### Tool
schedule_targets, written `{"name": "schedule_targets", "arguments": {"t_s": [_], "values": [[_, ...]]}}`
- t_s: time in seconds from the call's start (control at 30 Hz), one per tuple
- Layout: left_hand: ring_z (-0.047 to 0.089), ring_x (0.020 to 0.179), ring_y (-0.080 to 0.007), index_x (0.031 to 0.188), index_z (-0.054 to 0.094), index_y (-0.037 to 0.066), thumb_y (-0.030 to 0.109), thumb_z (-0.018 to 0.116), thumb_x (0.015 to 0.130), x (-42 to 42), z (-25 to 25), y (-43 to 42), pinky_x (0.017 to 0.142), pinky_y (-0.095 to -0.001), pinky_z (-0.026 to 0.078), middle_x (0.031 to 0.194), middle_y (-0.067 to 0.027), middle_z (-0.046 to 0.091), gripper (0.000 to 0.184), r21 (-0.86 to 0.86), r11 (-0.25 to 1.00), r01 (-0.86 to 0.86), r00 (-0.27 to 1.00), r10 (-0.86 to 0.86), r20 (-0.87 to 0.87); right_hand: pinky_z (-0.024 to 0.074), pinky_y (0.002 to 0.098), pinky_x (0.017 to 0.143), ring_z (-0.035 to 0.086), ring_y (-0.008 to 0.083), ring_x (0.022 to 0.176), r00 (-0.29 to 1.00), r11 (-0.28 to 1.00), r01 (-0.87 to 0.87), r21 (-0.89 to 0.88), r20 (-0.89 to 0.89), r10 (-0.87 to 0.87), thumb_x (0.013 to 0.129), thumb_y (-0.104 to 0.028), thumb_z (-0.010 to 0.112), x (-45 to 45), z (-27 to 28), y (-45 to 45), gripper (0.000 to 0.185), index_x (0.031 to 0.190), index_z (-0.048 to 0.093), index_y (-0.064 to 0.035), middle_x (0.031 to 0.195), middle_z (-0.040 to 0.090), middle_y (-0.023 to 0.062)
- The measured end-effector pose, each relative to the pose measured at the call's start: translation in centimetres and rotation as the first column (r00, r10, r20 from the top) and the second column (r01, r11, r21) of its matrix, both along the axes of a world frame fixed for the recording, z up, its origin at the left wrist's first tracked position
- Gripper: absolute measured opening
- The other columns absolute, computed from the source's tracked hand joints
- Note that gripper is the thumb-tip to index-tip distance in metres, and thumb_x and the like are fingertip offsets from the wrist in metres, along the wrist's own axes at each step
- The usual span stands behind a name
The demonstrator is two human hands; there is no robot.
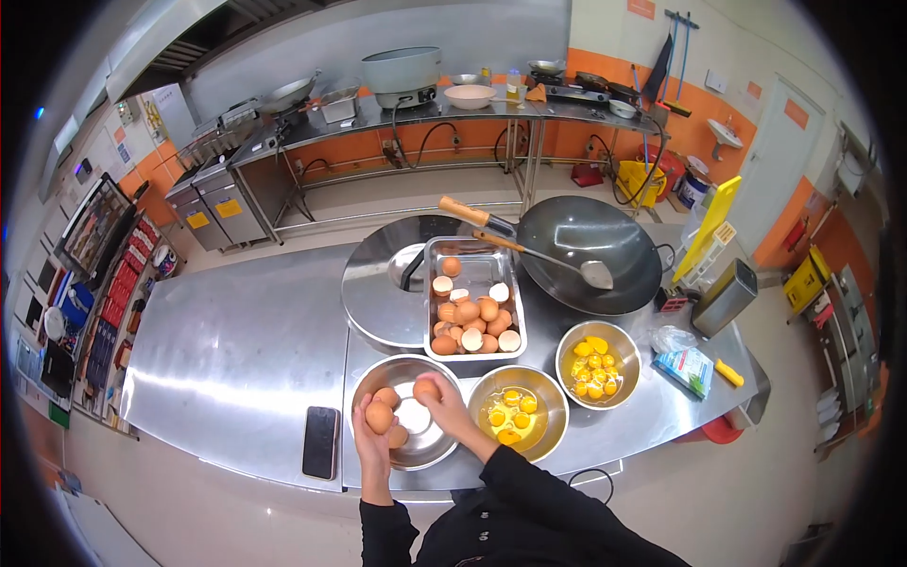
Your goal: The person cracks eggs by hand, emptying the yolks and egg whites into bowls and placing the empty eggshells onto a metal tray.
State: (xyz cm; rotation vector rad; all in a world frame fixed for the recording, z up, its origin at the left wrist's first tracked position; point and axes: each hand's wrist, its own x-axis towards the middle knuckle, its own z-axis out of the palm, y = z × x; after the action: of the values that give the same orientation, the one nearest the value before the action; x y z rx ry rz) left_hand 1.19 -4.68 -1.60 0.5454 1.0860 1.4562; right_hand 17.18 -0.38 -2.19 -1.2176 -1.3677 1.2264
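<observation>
The left hand [370, 444] has its grip curled around a brown egg [379, 419]. The right hand [448, 409] pinches another egg [426, 388] with its fingers. Both eggs are over the steel bowl [430, 442] on the left. More eggs [386, 396] sit close by the left hand, but I can't tell if they touch it or just lie in the bowl.

To do this well, the hands should be soft but sure. Squeeze too hard and a shell may crack; hold too loosely and an egg may slip. Being low over the bowl is good, because a fall from there is small. A little room between the two eggs helps too, as a bump could break them.

Just beside it is the middle bowl [552, 433], with yellow yolks [511, 400] in runny egg white. The right sleeve [518, 487] is near its rim, so it is wise to lift it high. Past that is a third bowl [620, 344] with more yolks. Behind them, a metal tray [472, 273] holds egg shells [471, 339]. A phone [321, 442] lies on the bench [227, 331], and drips could wet it.
</observation>
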Motion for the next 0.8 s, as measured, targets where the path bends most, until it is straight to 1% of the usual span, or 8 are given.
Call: {"name": "schedule_targets", "arguments": {"t_s": [0.07, 0.2, 0.23, 0.37, 0.57, 0.67, 0.7, 0.8], "values": [[0.05, 0.118, -0.0243, 0.134, 0.04, 0.006, 0.048, 0.034, 0.099, 0.4, 0.0, -0.2, 0.091, -0.0406, 0.046, 0.129, -0.0109, 0.048, 0.055, 0.003, 1.0, 0.011, 1.0, -0.011, 0.018, 0.0447, 0.0305, 0.085, 0.057, 0.0233, 0.101, 0.985, 0.934, 0.171, 0.314, -0.076, -0.155, 0.086, -0.017, 0.06, 0.1, 1.5, -0.9, 0.039, 0.123, 0.052, -0.0046, 0.114, 0.056, 0.0146], [0.049, 0.118, -0.0235, 0.133, 0.04, 0.007, 0.048, 0.033, 0.099, 1.8, 0.9, -0.1, 0.094, -0.0397, 0.045, 0.129, -0.0102, 0.047, 0.054, 0.002, 0.995, 0.103, 0.984, -0.103, 0.148, 0.0369, 0.0401, 0.098, 0.047, 0.0342, 0.113, 0.969, 0.85, 0.023, 0.526, 0.197, -0.148, 0.087, -0.013, 0.056, -0.3, 4.0, -3.9, 0.048, 0.133, 0.045, -0.0042, 0.12, 0.049, 0.0182], [0.048, 0.118, -0.0224, 0.132, 0.041, 0.008, 0.048, 0.034, 0.099, 2.0, 0.9, -0.2, 0.095, -0.0388, 0.044, 0.129, -0.0085, 0.047, 0.053, 0.01, 0.99, 0.137, 0.97, -0.137, 0.2, 0.0333, 0.0447, 0.101, 0.043, 0.038, 0.116, 0.967, 0.902, -0.123, 0.414, 0.255, 0.015, 0.087, -0.012, 0.056, -0.4, 4.0, -4.6, 0.052, 0.136, 0.042, -0.0041, 0.123, 0.045, 0.02], [0.048, 0.119, -0.0228, 0.132, 0.041, 0.008, 0.048, 0.034, 0.099, 1.6, 0.7, 0.1, 0.097, -0.038, 0.042, 0.128, -0.0092, 0.048, 0.053, 0.015, 0.99, 0.138, 0.971, -0.138, 0.194, 0.0343, 0.0439, 0.1, 0.043, 0.0375, 0.114, 0.977, 0.895, -0.021, 0.446, 0.198, -0.076, 0.088, -0.014, 0.056, 0.0, 3.1, -4.6, 0.052, 0.136, 0.041, -0.0041, 0.124, 0.044, 0.0201], [0.049, 0.118, -0.0224, 0.131, 0.043, 0.009, 0.048, 0.036, 0.098, 2.3, 0.5, 0.0, 0.096, -0.0382, 0.043, 0.127, -0.0097, 0.05, 0.052, 0.0, 0.987, 0.161, 0.978, -0.159, 0.137, 0.0361, 0.0416, 0.1, 0.046, 0.0349, 0.113, 0.964, 0.886, -0.121, 0.447, 0.266, -0.003, 0.088, -0.015, 0.057, 0.4, 2.8, -4.6, 0.052, 0.136, 0.041, -0.0037, 0.124, 0.046, 0.019], [0.052, 0.115, -0.0223, 0.133, 0.041, 0.009, 0.041, 0.041, 0.098, 1.9, 0.5, -0.1, 0.095, -0.0392, 0.045, 0.128, -0.0102, 0.049, 0.047, 0.023, 0.981, 0.194, 0.962, -0.194, 0.19, 0.0384, 0.0391, 0.099, 0.051, 0.0307, 0.109, 0.996, 0.957, 0.063, 0.282, -0.08, -0.042, 0.088, -0.011, 0.053, 0.6, 1.5, -4.1, 0.049, 0.135, 0.041, -0.0028, 0.127, 0.049, 0.0165], [0.052, 0.114, -0.0229, 0.135, 0.039, 0.009, 0.035, 0.043, 0.098, 1.8, 0.6, -0.2, 0.096, -0.0401, 0.045, 0.128, -0.0109, 0.048, 0.046, 0.011, 0.978, 0.21, 0.961, -0.209, 0.182, 0.0463, 0.0344, 0.088, 0.056, 0.0245, 0.101, 0.972, 0.981, 0.112, 0.16, -0.221, -0.075, 0.088, -0.014, 0.05, 0.6, 0.6, -3.6, 0.042, 0.128, 0.045, -0.0024, 0.124, 0.053, 0.0153], [0.056, 0.111, -0.0251, 0.139, 0.035, 0.008, 0.018, 0.05, 0.096, 2.3, 1.5, -0.6, 0.093, -0.0389, 0.049, 0.131, -0.0127, 0.047, 0.046, 0.017, 0.96, 0.281, 0.958, -0.282, 0.058, 0.0496, 0.0319, 0.075, 0.058, 0.0213, 0.096, 0.623, 0.955, -0.253, -0.158, -0.781, 0.036, 0.087, -0.019, 0.047, 3.6, -0.6, -2.7, 0.038, 0.121, 0.047, -0.0029, 0.117, 0.056, 0.0153]]}}
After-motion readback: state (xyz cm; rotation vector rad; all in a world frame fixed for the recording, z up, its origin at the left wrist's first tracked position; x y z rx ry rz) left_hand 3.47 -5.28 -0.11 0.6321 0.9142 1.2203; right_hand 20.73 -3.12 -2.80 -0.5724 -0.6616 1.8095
